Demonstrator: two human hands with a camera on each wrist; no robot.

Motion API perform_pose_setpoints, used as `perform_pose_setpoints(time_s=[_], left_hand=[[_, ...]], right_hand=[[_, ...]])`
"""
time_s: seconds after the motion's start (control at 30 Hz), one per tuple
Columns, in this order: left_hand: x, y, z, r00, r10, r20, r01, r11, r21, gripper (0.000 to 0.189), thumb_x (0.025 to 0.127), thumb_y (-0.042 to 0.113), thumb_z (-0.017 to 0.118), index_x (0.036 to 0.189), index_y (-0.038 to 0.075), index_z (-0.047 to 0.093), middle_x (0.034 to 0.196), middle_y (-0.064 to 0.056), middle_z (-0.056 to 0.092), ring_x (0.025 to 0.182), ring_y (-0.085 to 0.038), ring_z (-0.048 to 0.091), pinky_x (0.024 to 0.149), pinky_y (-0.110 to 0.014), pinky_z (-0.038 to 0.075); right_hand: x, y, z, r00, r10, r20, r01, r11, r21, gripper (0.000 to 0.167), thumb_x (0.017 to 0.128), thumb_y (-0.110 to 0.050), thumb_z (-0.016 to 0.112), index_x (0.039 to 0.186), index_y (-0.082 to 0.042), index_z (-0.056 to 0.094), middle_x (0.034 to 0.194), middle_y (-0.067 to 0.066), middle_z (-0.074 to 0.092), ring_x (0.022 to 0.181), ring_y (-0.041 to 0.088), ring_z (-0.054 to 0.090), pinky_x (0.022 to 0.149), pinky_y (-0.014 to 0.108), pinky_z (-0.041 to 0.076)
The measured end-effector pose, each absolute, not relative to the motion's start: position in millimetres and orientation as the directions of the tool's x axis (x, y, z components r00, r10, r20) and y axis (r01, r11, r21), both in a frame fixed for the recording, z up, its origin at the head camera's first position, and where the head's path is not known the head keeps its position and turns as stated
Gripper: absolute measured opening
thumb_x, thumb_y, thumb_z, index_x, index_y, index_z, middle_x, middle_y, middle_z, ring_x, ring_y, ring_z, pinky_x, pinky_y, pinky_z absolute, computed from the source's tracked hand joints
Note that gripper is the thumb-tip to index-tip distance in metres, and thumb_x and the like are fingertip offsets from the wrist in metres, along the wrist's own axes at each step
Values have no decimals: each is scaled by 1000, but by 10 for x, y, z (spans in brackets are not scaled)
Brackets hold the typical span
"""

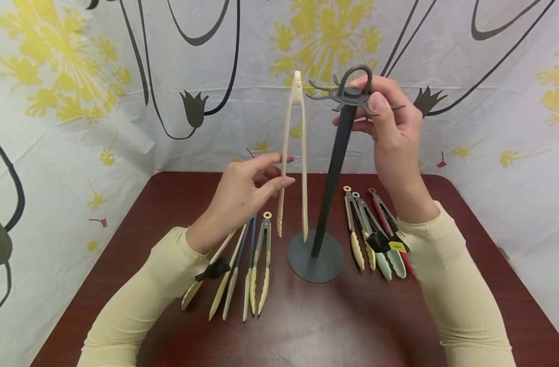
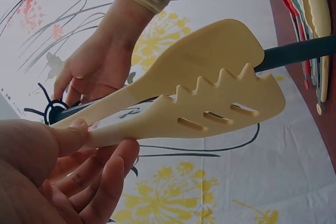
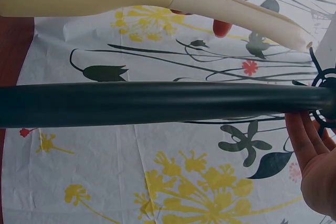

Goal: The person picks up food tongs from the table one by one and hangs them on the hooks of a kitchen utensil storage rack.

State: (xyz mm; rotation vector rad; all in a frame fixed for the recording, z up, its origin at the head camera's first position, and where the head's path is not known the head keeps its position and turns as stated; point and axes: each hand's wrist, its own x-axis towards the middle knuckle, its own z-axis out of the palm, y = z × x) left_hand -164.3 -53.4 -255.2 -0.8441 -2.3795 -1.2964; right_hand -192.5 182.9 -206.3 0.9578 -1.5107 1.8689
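My left hand pinches one arm of a pair of cream tongs between thumb and fingers. The tongs hang upright, hinge end up and arms spread. In the left wrist view, one head of the tongs is slotted with a toothed edge; the other is smooth and flat. To their right rises a dark grey utensil stand with a round base, a ring on top and several hooks. My right hand holds the stand's top, thumb in front among the hooks, other fingers partly hidden behind. The tongs' top is beside the hooks, apart from them.
On the dark red table, several cream-tipped tongs lie to the left, some with blue handles and partly under my left forearm. Cream, mint green and red tongs lie right of the base, partly behind my right sleeve. A patterned cloth hangs behind.
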Motion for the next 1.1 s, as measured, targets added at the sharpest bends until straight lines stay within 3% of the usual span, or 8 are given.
perform_pose_setpoints(time_s=[0.9,1.1], left_hand=[[-1641,-542,-2560,-789,355,501,614,440,655,36,88,24,75,123,21,70,84,2,76,64,-3,68,54,-25,53],[-1659,-539,-2574,-786,355,506,618,438,653,36,88,24,75,123,20,70,84,1,76,64,-9,70,54,-26,53]], right_hand=[[-1935,1821,-2079,-583,-26,812,-793,-197,-576,27,101,-7,43,113,1,66,106,11,59,75,26,71,74,33,61],[-1940,1812,-2075,-580,-24,814,-794,-206,-572,28,101,-6,42,112,2,66,107,12,59,74,26,71,74,33,61]])
